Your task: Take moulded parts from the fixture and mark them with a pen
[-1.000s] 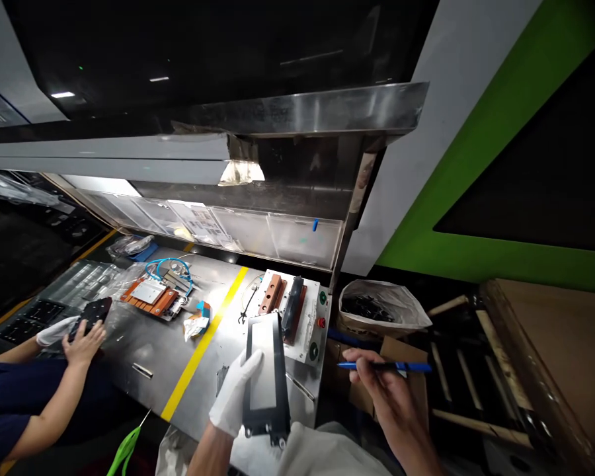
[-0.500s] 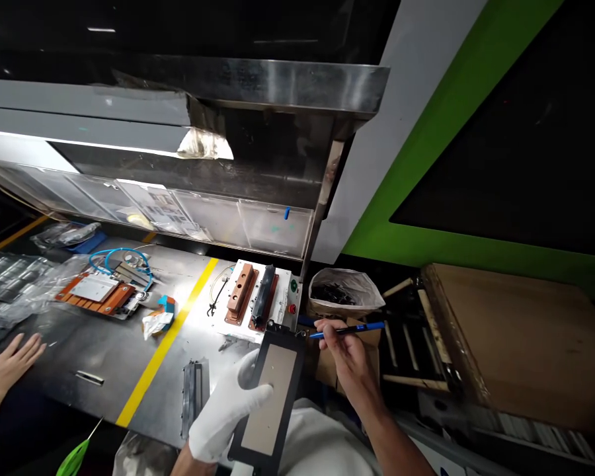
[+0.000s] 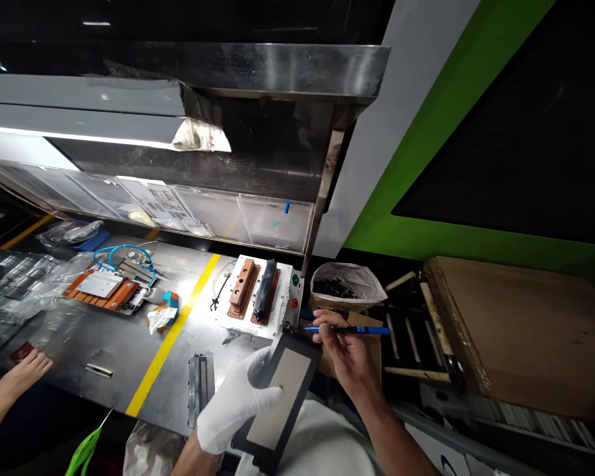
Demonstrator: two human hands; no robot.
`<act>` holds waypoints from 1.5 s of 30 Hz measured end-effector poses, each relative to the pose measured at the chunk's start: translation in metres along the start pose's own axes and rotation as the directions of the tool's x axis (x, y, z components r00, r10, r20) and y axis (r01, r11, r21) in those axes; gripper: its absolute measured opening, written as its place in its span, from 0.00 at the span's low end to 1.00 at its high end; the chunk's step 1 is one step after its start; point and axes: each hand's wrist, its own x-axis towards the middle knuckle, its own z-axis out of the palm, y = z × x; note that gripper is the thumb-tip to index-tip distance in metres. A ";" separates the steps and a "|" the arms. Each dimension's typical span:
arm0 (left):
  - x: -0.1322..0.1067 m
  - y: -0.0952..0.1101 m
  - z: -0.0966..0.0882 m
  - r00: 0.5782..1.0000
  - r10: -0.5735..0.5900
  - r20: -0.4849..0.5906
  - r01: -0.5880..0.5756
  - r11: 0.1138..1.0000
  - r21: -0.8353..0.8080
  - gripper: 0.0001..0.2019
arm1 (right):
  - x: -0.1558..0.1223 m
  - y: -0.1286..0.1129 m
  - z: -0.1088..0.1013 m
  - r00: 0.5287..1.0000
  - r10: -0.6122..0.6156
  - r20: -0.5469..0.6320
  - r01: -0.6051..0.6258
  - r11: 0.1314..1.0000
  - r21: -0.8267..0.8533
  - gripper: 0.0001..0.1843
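My left hand, in a white glove, grips a flat black-framed panel with a grey centre, held tilted over the front right corner of the steel table. My bare right hand pinches a blue pen just past the panel's far end, the pen lying level and pointing right. Behind the panel sits a white fixture carrying a copper block and a black bar.
A co-worker's bare hand rests at the table's left edge. An orange plate with blue tubing, a yellow stripe, crumpled wrapping and a metal bracket lie on the table. Right: a bagged bin, a cardboard box.
My view swung right and down. My left hand tilted the panel to the right and lower. My right hand brought the pen in to the panel's far end. The co-worker's hand let go of a black part.
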 end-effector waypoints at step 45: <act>0.031 0.016 0.003 0.679 -0.074 -0.730 -0.478 0.711 -0.516 0.17 | -0.037 -0.010 0.020 0.752 -0.456 0.475 0.595 0.781 -0.192 0.10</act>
